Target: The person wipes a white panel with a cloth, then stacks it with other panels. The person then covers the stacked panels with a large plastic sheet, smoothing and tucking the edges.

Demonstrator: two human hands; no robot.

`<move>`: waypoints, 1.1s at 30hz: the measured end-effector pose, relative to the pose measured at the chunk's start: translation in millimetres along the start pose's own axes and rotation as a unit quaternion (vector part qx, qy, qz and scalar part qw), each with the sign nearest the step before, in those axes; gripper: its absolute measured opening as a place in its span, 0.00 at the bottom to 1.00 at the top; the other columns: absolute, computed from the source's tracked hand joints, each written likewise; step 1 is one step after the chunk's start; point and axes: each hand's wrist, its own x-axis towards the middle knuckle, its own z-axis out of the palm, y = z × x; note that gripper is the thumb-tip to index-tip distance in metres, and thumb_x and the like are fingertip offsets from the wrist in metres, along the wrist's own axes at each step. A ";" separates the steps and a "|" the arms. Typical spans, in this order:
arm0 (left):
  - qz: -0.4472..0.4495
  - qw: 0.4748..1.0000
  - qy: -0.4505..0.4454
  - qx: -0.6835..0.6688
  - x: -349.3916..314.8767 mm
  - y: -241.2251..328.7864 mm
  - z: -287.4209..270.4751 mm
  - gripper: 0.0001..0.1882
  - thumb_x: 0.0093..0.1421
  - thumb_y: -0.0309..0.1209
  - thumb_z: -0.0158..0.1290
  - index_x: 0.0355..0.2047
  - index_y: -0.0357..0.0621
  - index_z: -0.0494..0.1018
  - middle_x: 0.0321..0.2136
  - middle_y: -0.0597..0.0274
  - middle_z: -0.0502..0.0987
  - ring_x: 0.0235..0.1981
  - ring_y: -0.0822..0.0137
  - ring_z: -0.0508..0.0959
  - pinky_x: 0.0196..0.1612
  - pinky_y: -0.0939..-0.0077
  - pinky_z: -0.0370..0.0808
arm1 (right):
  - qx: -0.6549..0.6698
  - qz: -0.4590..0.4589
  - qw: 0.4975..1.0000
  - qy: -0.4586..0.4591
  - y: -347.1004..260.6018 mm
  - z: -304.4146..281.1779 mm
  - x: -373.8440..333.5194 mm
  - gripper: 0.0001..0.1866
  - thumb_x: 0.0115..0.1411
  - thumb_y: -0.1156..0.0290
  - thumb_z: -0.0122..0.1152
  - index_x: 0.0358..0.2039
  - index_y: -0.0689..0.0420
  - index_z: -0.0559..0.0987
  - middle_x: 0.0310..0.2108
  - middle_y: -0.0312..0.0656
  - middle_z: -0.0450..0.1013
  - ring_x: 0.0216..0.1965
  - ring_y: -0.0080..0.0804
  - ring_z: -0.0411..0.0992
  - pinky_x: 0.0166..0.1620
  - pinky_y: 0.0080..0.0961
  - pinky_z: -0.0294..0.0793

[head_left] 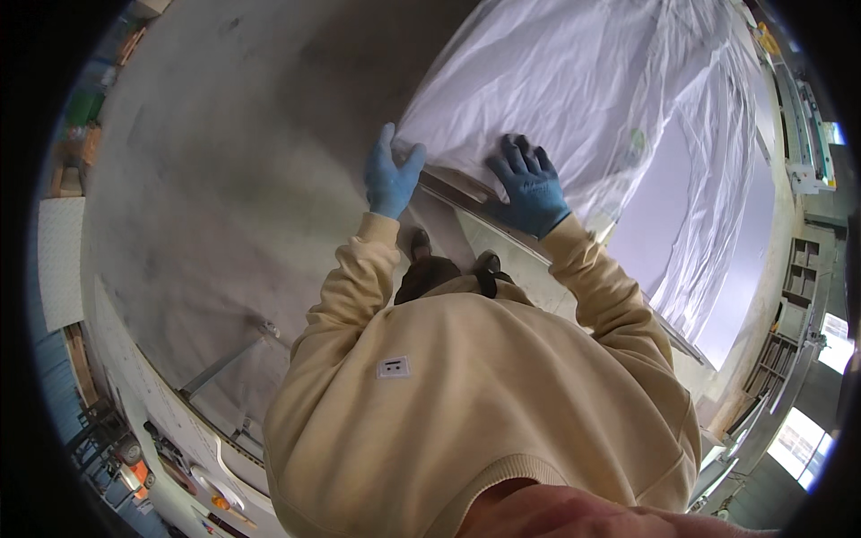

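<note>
A wrinkled, translucent white plastic sheet [547, 99] lies over a flat, pale panel [731, 215] at the right. My left hand [392, 177], in a blue work glove, is at the sheet's near left corner, with its thumb and fingers apart. Whether it touches the corner is hard to tell. My right hand [531, 188], gloved in blue with darker fingertips, rests on the sheet near its front edge, fingers spread and palm down. Below both hands runs a metal rail [475, 202] along the front edge.
Grey floor [206, 179] stretches out at the left. My shoes [489, 262] stand below the rail. A metal frame [220, 372] is at the lower left, with a white panel [61, 260] farther left. Shelving [798, 278] and windows [801, 446] line the right side.
</note>
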 end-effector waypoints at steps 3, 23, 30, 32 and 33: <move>-0.103 0.987 -0.050 -0.109 14.8 -23.7 -4.4 0.40 0.63 0.52 0.70 0.64 0.33 0.76 0.51 0.38 0.84 0.50 0.46 0.85 0.54 0.54 0.82 | -0.061 0.005 0.997 0.040 -13.5 24.6 3.2 0.41 0.58 0.48 0.74 0.68 0.52 0.75 0.80 0.57 0.59 0.80 0.60 0.56 0.79 0.62 0.55; -0.130 0.974 -0.080 -0.166 23.0 -21.0 -22.5 0.29 0.61 0.40 0.73 0.56 0.35 0.81 0.45 0.45 0.86 0.45 0.52 0.86 0.50 0.58 0.82 | -0.015 -0.317 0.947 -0.047 -29.9 25.6 228.5 0.29 0.62 0.42 0.75 0.52 0.54 0.87 0.56 0.48 0.83 0.63 0.50 0.78 0.71 0.51 0.72; -0.100 0.977 -0.037 -0.183 16.0 -27.5 -20.1 0.29 0.66 0.34 0.67 0.65 0.38 0.77 0.55 0.45 0.84 0.55 0.48 0.84 0.61 0.58 0.80 | 0.026 -0.326 0.942 -0.079 -33.9 29.3 237.5 0.29 0.55 0.47 0.79 0.48 0.56 0.85 0.54 0.49 0.81 0.58 0.52 0.79 0.67 0.50 0.75; -0.153 0.951 -0.050 -0.265 10.0 -31.2 -17.8 0.25 0.68 0.32 0.65 0.63 0.37 0.78 0.54 0.48 0.84 0.52 0.52 0.84 0.57 0.60 0.80 | 0.031 -0.301 0.952 -0.039 -38.7 35.6 227.8 0.31 0.54 0.49 0.80 0.50 0.57 0.83 0.58 0.51 0.80 0.62 0.55 0.77 0.69 0.53 0.73; -0.184 0.929 -0.042 -0.318 6.9 -31.6 -15.9 0.23 0.68 0.31 0.64 0.61 0.37 0.78 0.51 0.48 0.84 0.49 0.54 0.84 0.53 0.61 0.81 | 0.036 -0.299 0.953 0.006 -40.8 39.2 222.2 0.29 0.54 0.49 0.79 0.49 0.57 0.84 0.57 0.50 0.79 0.63 0.54 0.75 0.69 0.53 0.72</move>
